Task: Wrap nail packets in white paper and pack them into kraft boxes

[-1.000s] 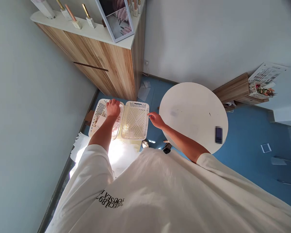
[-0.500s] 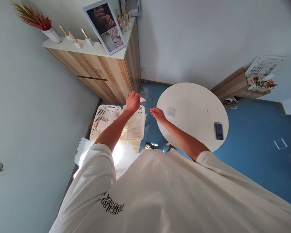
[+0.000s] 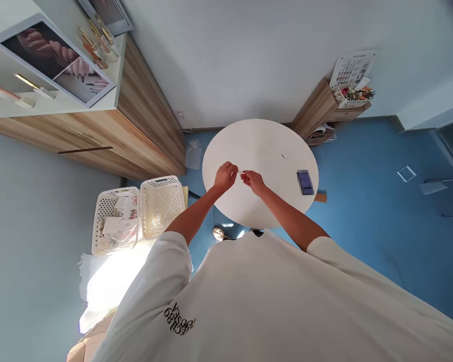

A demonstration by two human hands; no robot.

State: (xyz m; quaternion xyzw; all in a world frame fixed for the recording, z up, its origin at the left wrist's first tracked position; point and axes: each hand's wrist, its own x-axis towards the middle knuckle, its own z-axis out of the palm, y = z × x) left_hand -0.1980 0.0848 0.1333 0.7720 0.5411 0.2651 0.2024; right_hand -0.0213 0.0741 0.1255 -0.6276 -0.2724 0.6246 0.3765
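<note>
From where I stand, the room has a blue floor (image 3: pixel 362 226) and pale walls, with a long wood-grain cabinet (image 3: pixel 147 125) along one side. Its white top carries a framed photo of manicured nails (image 3: pixel 56 68) and a row of small gold-capped display pieces (image 3: pixel 96 45). Beyond the table, a low wooden drawer unit (image 3: pixel 317 110) sits against the wall beneath a color chart (image 3: pixel 352 69).

The person, in a cream T-shirt (image 3: pixel 272 291), leans over a round white tabletop (image 3: pixel 260 146), with a pixelated purple block (image 3: pixel 305 182) lying toward its far side. Two white perforated plastic baskets stand side by side, off the tabletop's edge, to the person's left. The outer basket (image 3: pixel 101 221) is packed with white cards and packets, while the nearer one (image 3: pixel 162 206) shows only its lattice.

Both hands hover together above the tabletop, almost touching. The left hand (image 3: pixel 225 177) is curled narrow, and the right hand (image 3: pixel 253 182) has narrowed fingers reaching toward it. A tiny pale sliver (image 3: pixel 240 173) sits right between them, too small to identify, and I can't tell which hand grips it.
</note>
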